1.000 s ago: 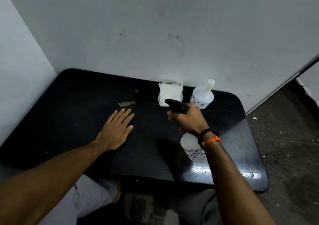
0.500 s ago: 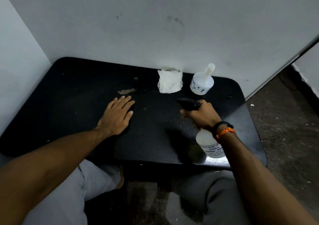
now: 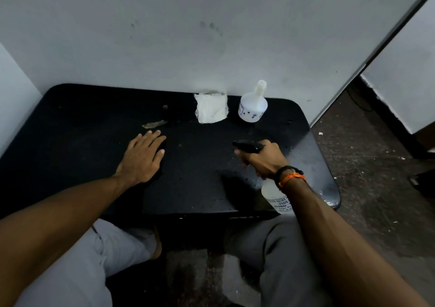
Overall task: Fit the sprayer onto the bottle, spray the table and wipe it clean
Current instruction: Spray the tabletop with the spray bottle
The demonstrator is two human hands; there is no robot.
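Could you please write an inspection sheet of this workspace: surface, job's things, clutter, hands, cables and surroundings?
Surface: black table, small droplets near the right side, glossy at the near right corner.
Job's things: spray bottle with black sprayer fitted, held above the table; folded white cloth at the back edge, by the wall.
Clutter: second white bottle without sprayer, upright beside the cloth; pale scrap; small dark speck behind it.
Hands: left hand flat on the table; right hand grips the sprayer neck.
Cables: nothing seen.
Surroundings: marked white wall, speckled dark floor.
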